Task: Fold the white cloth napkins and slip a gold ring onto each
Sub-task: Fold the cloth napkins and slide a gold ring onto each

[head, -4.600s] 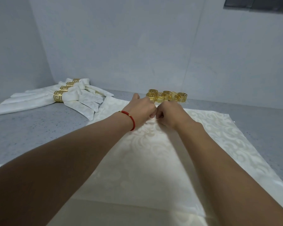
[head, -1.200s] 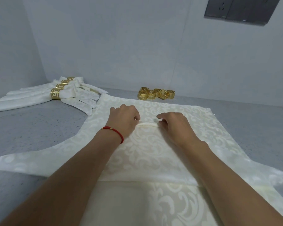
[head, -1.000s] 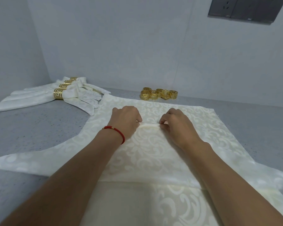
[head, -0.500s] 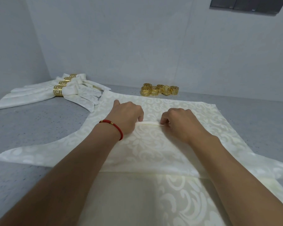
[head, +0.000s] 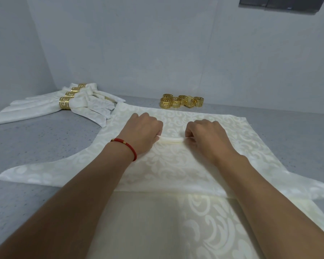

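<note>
Damask-patterned cloth napkin, shiny metal rings, matt speckled table.

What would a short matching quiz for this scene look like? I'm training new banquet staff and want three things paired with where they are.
Things:
1. loose gold rings
2. finished napkins
3. red bracelet

Places:
A. far left of the table
B. on the left wrist
C. by the wall, beyond the spread napkin

Pairs: 1-C, 2-A, 3-B
</note>
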Available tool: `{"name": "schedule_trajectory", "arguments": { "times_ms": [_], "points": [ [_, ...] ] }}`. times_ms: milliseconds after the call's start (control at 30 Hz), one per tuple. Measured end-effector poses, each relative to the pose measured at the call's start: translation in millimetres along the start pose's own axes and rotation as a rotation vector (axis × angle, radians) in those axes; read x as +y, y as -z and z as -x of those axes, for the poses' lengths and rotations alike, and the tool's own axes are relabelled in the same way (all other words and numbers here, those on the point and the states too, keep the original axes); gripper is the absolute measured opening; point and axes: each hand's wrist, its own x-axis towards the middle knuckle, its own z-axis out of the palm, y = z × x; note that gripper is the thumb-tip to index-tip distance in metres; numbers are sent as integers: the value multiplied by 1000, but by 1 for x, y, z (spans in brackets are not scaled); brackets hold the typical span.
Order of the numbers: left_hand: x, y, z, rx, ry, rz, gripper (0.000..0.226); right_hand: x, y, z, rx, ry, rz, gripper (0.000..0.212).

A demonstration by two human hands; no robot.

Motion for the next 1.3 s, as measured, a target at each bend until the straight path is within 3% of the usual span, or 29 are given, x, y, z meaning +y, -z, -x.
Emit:
{"name": "schedule_trajectory", "arguments": {
  "times_ms": [67, 233, 433, 600, 667, 833, 1033, 1100, 1300],
  "points": [
    [2, 2, 1, 21, -23, -25, 15, 2, 2, -1, -21, 42, 34, 15],
    [1, 13, 3, -180, 33, 150, 16, 5, 15, 3, -180, -6, -24, 21],
    [-1, 8, 1, -166, 96, 201, 19, 7, 7, 10, -119, -78, -178, 23],
    [6, 11, 2, -129, 94, 144, 6, 3, 10, 10, -114, -44, -81, 14],
    [9, 10, 3, -85, 39, 84, 12, 1, 11, 10, -77, -28, -34, 11],
    [4, 15, 2, -209, 16, 178, 24, 2, 18, 13, -160, -46, -87, 11],
    [-3, 12, 3, -164, 20, 250, 12, 8, 20, 16, -163, -93, -258, 9],
    [-2, 11, 2, -197, 24, 232, 10, 7, 21, 17, -173, -81, -279, 20],
    [6, 16, 4, -89, -16, 67, 10, -3, 18, 13, -101, -49, -56, 16]
  ]
}}
